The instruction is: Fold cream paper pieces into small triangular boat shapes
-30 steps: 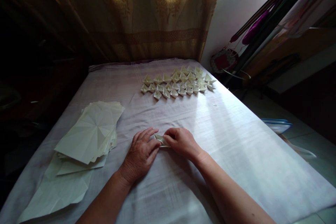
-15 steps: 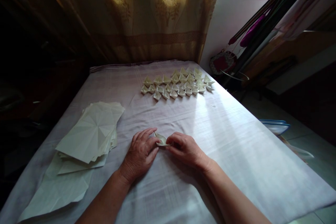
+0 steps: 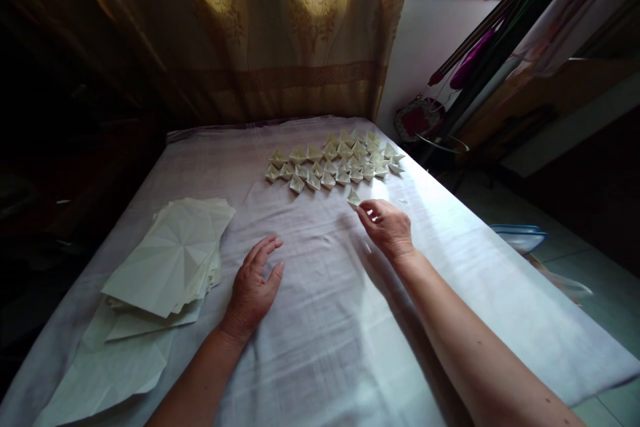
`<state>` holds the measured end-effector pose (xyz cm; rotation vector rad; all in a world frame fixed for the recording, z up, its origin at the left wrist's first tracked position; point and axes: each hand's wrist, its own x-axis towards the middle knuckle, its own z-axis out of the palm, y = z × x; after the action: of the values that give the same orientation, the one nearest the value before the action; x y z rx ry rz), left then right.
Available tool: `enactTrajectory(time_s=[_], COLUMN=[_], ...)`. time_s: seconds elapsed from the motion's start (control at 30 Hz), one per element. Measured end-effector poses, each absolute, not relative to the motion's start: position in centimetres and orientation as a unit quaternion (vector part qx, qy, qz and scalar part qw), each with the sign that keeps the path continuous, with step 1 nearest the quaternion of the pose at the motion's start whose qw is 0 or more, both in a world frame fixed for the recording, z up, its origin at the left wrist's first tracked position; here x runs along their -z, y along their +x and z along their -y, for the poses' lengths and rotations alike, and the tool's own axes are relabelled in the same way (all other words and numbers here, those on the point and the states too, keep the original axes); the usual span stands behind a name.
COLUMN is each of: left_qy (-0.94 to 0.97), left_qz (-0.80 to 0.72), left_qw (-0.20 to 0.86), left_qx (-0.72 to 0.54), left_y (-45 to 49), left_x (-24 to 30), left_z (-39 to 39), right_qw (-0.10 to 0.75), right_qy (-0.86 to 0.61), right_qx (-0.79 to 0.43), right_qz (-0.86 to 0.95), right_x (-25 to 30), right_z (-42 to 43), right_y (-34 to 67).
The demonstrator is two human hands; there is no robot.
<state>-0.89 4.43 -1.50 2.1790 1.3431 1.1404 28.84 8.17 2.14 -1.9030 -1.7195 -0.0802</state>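
My right hand (image 3: 387,227) reaches forward over the white cloth (image 3: 325,320) and pinches a small folded paper piece (image 3: 353,198) between thumb and fingertips, just short of the rows of several folded paper pieces (image 3: 333,161) at the far side. My left hand (image 3: 253,287) lies flat on the cloth with fingers stretched out, holding nothing. A stack of creased paper sheets (image 3: 167,260) lies to the left of it.
A patterned curtain (image 3: 280,33) hangs behind the table. To the right stand a rack with rods and cloth (image 3: 500,33), a red round object (image 3: 417,121) and a blue-rimmed tray (image 3: 520,238) on the floor. Dark furniture fills the left.
Both hands were together pressing the folded piece near the front. Now my right hand has carried it forward toward the rows, and my left hand has let go and lies flat.
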Motion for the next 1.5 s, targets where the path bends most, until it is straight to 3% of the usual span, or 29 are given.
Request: enactTrajectory(time_s=[0.2, 0.6, 1.03, 1.5], left_qy=[0.763, 0.764, 0.766, 0.768], left_qz=[-0.479, -0.481, -0.485, -0.475], left_qw=[0.171, 0.178, 0.175, 0.175], left_qx=[-0.400, -0.391, -0.383, -0.393], left_y=[-0.8, -0.6, -0.6, -0.7], left_x=[1.5, 0.9, 0.9, 1.2], left_z=[-4.4, -4.2, -4.2, -4.3], right_qw=[0.193, 0.182, 0.191, 0.265], right_qy=[-0.758, -0.755, -0.753, -0.779], right_qx=[0.079, 0.090, 0.074, 0.002], right_qz=[0.618, 0.624, 0.625, 0.568], right_x=[-1.6, -0.6, -0.3, 1.0], right_z=[-11.4, -14.0, -14.6, -11.4], right_y=[31.4, 32.4, 32.6, 31.6])
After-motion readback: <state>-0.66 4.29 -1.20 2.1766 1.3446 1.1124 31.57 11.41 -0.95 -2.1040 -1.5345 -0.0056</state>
